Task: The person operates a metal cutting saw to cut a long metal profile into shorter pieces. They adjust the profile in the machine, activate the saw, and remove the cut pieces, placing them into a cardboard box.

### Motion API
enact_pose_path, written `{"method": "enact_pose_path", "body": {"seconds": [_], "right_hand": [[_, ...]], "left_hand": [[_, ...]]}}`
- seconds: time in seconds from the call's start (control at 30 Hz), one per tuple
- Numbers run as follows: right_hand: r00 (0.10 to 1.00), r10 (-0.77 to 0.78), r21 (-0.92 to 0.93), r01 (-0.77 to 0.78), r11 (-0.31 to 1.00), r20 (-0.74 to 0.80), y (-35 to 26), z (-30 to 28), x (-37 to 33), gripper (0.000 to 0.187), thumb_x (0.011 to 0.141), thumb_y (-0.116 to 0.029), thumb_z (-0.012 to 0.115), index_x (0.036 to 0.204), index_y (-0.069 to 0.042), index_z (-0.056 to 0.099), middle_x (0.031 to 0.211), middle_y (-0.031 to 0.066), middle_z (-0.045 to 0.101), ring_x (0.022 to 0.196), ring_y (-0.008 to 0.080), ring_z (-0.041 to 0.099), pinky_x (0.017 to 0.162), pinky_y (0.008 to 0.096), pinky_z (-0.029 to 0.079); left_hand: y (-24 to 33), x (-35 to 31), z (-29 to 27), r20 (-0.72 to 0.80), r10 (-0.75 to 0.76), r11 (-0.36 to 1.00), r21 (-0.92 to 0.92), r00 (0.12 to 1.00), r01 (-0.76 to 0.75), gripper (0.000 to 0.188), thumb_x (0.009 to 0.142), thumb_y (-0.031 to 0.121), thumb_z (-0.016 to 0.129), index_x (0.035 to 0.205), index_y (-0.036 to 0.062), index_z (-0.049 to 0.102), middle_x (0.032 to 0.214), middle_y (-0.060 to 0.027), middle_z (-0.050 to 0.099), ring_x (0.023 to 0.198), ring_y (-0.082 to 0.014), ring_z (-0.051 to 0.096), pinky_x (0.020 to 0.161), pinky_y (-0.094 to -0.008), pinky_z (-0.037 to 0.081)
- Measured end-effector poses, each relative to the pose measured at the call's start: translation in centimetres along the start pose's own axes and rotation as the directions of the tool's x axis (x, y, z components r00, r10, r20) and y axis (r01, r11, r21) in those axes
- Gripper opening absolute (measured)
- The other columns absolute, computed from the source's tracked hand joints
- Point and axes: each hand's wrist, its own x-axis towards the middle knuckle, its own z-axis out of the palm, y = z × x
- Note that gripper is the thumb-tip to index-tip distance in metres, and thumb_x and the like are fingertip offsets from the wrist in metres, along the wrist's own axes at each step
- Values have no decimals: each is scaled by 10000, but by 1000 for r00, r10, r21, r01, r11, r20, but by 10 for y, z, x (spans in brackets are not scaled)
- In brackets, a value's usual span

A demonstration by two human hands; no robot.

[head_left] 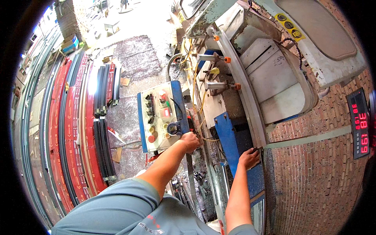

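Note:
My left hand (190, 142) is curled closed at the lower right corner of a blue-framed control panel (156, 137); what its fingers hold, if anything, is hidden. Just above it, a small dark blue device (179, 127) with a dark face rests on the panel. Knobs, push buttons and a red button cover the panel's pale face. My right hand (249, 158) has its fingers bent around the near end of a long grey profile (243, 88). That profile lies lengthwise in a machine, beside a blue metal plate (227, 135).
Orange-tipped clamp cylinders (215, 85) point at the profile from the left. A worn, pale machine housing (274, 70) stands at the right. A red digital display (358, 123) hangs by the brick wall (309, 180). Stacked long profiles (74, 137) lie on the left.

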Motion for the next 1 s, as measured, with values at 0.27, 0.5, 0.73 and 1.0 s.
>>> {"method": "enact_pose_path", "body": {"seconds": [0.27,0.5,0.73,1.0], "right_hand": [[997,29,-41,-26,999,65,-2,-6,-1,549,1064,-391,362,1391,22,517,1419,218,502,1292,386,471,1053,505,425],[992,45,-51,-40,998,115,3,-7,0,545,1067,-361,354,1432,27,470,1452,221,466,1318,378,447,1070,506,414],[997,34,-35,-32,999,75,11,-7,-2,542,1062,-359,364,1407,39,489,1428,235,482,1296,395,460,1075,514,400],[999,34,-12,-33,999,39,8,-7,-3,534,1049,-357,392,1374,49,516,1408,235,504,1285,403,470,1068,518,400]], "left_hand": [[1,-2,-4,1,0,1000,13,1000,0,160,798,227,660,922,187,753,962,-29,758,938,-227,731,732,-380,564],[-2,3,7,-33,6,1000,4,999,-6,166,784,231,669,910,187,769,969,-24,760,944,-229,731,743,-383,566],[1,3,1,36,-25,1000,-7,999,25,161,775,217,673,902,193,769,968,-29,763,942,-227,734,730,-385,568],[0,-4,-11,38,-17,1000,2,999,16,168,781,205,662,907,186,770,984,-33,761,960,-223,731,738,-383,565]]}}
